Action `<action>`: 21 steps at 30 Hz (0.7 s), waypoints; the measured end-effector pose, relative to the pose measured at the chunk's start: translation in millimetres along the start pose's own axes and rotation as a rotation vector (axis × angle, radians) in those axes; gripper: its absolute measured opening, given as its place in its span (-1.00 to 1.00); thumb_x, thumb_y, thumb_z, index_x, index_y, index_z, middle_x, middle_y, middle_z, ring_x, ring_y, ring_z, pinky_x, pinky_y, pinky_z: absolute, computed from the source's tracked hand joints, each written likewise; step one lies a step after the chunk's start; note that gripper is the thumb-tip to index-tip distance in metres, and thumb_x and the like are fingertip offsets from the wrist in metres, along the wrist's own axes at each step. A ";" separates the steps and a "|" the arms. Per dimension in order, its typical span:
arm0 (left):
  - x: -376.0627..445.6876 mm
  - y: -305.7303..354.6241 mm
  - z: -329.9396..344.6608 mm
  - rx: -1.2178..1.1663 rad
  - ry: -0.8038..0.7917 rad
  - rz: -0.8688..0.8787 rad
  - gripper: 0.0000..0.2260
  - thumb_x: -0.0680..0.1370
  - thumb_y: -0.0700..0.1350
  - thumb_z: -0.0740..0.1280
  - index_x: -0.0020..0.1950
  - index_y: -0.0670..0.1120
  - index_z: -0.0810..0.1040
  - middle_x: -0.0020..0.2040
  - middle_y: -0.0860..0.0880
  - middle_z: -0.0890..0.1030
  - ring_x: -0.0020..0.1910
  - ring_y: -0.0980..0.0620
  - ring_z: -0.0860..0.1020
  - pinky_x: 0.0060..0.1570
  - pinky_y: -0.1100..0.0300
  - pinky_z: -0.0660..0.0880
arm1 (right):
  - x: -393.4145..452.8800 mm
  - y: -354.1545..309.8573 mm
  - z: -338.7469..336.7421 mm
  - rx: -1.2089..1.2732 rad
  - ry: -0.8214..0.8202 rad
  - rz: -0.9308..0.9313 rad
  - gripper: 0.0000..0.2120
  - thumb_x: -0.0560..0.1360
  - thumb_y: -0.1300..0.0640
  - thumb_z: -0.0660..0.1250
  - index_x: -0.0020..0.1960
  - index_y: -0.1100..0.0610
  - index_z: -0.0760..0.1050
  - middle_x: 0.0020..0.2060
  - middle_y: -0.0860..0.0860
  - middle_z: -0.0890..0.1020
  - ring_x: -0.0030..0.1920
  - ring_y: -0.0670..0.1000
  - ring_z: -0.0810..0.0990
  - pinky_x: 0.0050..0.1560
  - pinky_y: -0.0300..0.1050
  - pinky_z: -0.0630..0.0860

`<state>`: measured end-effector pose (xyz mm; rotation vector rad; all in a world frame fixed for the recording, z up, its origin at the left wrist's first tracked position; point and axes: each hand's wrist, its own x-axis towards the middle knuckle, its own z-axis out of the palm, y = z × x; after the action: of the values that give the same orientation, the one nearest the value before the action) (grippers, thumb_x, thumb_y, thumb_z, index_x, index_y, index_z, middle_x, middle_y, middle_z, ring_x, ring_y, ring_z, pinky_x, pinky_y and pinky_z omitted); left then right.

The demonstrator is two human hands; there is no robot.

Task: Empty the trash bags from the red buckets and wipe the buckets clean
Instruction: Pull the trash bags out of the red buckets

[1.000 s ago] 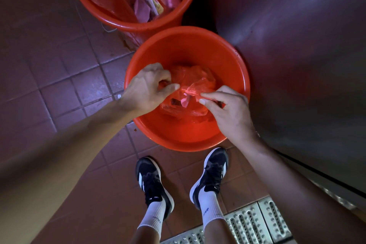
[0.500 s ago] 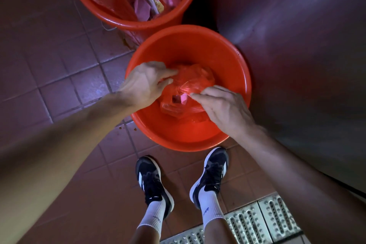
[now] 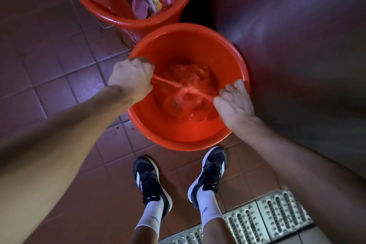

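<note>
A red bucket (image 3: 174, 132) stands on the tiled floor just ahead of my feet. Inside it lies a thin red trash bag (image 3: 190, 77) with rubbish showing through. My left hand (image 3: 130, 77) is clenched at the bucket's left rim on one stretched bag handle. My right hand (image 3: 235, 103) is clenched at the right rim on the other handle. The two handles are pulled taut and meet in a knot over the middle of the bag. A second red bucket (image 3: 111, 16) stands behind, holding red and pink bags and wrappers.
A dark metal wall or cabinet face (image 3: 297, 45) runs along the right, close to both buckets. A metal drain grate (image 3: 267, 218) lies in the floor behind my right shoe. My black shoes (image 3: 150, 180) stand just short of the near bucket. Small stains dot the tiles.
My hands were together over the bag's middle, working its handles. They have moved apart to opposite rims, drawing the handles tight into a knot.
</note>
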<state>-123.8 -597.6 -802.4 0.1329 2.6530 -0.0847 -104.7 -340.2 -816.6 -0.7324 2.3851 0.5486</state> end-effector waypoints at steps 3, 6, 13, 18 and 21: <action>5.6 -0.1 -1.6 -0.008 0.017 -0.020 -0.76 0.56 -0.15 0.30 0.21 -0.06 0.60 0.21 -0.16 0.61 0.13 -0.26 0.61 -0.03 -0.01 0.50 | 7.6 5.2 -7.4 -0.031 -0.053 0.043 -0.67 0.61 0.21 0.09 0.20 -0.02 0.56 0.08 -0.03 0.65 0.24 0.04 0.47 0.36 0.06 0.18; 1.6 8.9 -2.8 -0.240 0.065 -0.044 -0.82 0.58 -0.14 0.26 0.13 -0.06 0.59 0.17 -0.14 0.60 0.10 -0.27 0.60 -0.04 -0.04 0.50 | 10.0 1.1 -4.3 0.079 -0.016 0.080 -0.74 0.57 0.18 0.20 0.17 0.03 0.59 0.10 0.01 0.63 0.22 0.08 0.49 0.31 0.06 0.24; 2.2 30.3 6.4 -0.954 0.036 -0.135 -0.89 0.60 0.07 0.37 0.01 0.07 0.64 0.15 0.07 0.69 0.13 -0.02 0.62 0.19 0.09 0.53 | 2.6 -17.7 6.3 0.699 0.182 0.149 -0.82 0.58 0.08 0.35 0.09 0.15 0.61 0.06 0.10 0.57 0.15 0.15 0.54 0.17 0.03 0.49; 4.5 46.8 10.0 -1.292 -0.040 -0.270 -0.81 0.31 0.16 0.40 -0.22 0.07 0.61 -0.09 -0.05 0.75 -0.03 -0.06 0.72 0.05 -0.12 0.67 | 5.2 -25.3 9.5 0.861 0.240 0.218 -0.80 0.53 0.05 0.47 -0.11 0.08 0.46 -0.05 0.03 0.50 -0.08 0.02 0.48 -0.05 -0.13 0.39; 6.3 48.8 14.9 -1.138 -0.019 -0.246 -0.88 0.43 0.03 0.45 -0.19 0.04 0.56 -0.20 -0.03 0.69 -0.20 0.03 0.66 -0.15 0.19 0.62 | 7.6 -27.8 8.4 0.889 0.232 0.233 -0.81 0.56 0.21 0.39 -0.13 0.07 0.39 -0.09 0.05 0.53 -0.12 0.08 0.56 -0.11 -0.10 0.43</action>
<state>-117.1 -549.9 -820.3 -0.5529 2.2813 1.2827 -89.5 -359.9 -833.5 -0.1173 2.5734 -0.5379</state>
